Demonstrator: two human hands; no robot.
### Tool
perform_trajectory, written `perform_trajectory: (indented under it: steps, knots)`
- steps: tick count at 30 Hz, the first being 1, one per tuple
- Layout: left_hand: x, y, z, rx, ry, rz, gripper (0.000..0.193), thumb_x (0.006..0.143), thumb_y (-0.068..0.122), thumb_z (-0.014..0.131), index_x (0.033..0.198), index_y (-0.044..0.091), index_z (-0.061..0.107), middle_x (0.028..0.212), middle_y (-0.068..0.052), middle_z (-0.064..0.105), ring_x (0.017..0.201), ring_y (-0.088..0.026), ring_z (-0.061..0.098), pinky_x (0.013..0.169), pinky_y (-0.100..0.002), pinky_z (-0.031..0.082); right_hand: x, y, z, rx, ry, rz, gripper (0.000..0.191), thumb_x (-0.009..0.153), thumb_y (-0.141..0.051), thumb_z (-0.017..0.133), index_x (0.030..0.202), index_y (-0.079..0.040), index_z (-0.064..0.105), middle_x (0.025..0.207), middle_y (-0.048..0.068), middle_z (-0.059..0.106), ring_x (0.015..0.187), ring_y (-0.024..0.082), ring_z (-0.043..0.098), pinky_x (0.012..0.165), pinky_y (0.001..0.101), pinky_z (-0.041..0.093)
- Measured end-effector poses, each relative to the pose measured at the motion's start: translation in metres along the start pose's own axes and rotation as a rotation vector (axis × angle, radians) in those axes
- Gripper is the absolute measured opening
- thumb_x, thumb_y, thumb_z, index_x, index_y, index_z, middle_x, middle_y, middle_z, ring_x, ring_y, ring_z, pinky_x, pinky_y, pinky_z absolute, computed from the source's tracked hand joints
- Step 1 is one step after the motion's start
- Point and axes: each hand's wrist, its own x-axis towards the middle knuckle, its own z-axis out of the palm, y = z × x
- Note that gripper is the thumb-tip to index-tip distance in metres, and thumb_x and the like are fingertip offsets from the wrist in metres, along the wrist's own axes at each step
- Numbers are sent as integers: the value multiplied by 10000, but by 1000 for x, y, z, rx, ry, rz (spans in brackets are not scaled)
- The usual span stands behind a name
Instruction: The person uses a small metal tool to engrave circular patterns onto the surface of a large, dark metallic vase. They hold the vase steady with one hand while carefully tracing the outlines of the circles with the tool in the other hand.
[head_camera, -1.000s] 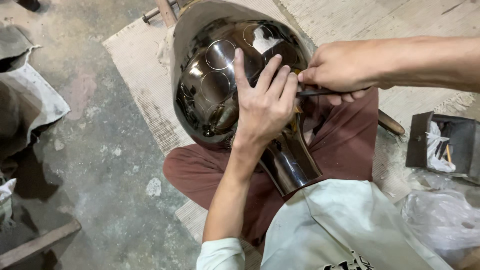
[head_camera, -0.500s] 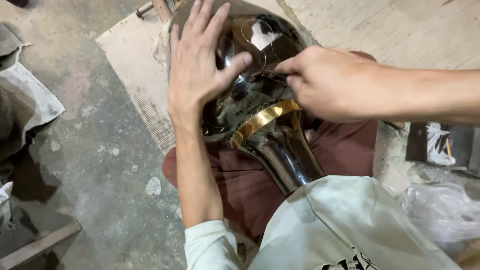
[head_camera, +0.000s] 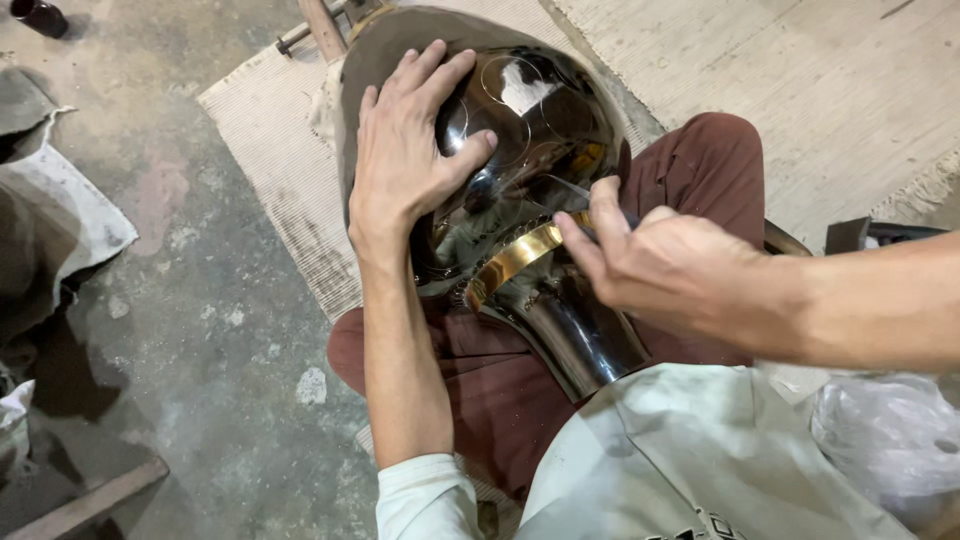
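From my remote seat, the head camera shows my wearer in a pale off-white shirt (head_camera: 690, 450), smudged grey in places, with dark print just visible at its lower edge. The left sleeve (head_camera: 425, 497) is pushed up past the elbow and bunched in soft folds, leaving the forearm bare. The right forearm is bare as far as the picture's edge. Loose maroon trousers (head_camera: 700, 170), creased and dusty at the knee, cover both legs. Left hand (head_camera: 405, 160) and right hand (head_camera: 660, 265) are ungloved, with no rings or watch.

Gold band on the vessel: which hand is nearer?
Right. The right hand works at the gold band with its fingertips; the left hand lies flat higher on the vessel.
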Motion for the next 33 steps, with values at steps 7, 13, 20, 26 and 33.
perform_trajectory:
  steps: [7,13,20,26,33]
  knots:
    - [-2,2,-3,1,6,-7,809,720,446,717,1483,222,570,1607,-123,459,1523,-349,365,1218,-669,190,-14,28,29,-387,270,-43,486,928,-30,458,1404,12,545,1296,354,625,398,16,384,277,166,339]
    - [-3,6,-7,6,-6,-8,837,690,451,694,1486,232,560,1610,-118,453,1522,-356,359,1216,-663,192,-3,51,19,-445,113,-207,259,1005,-55,551,1091,145,691,1135,271,633,400,-3,328,341,188,309]
    - [-13,1,-9,-27,4,-17,781,780,436,635,1530,236,546,1656,-73,444,1568,-339,352,1263,-636,185,5,57,10,-60,100,-79,496,905,-78,630,1385,-60,507,941,175,606,429,95,468,323,230,406]
    - [-51,-22,-5,-249,166,-100,727,935,574,596,1525,154,529,1665,-135,414,1575,-343,366,1290,-517,312,-4,58,82,1033,792,411,464,1019,-163,577,1447,2,506,901,99,663,565,69,554,410,223,479]
    - [-88,-61,17,-713,345,-317,966,925,708,533,1594,29,375,1675,-248,368,1563,-343,377,1296,-478,295,76,14,153,2186,749,911,495,1065,-293,470,1533,-199,339,941,-41,661,713,93,579,712,299,561]
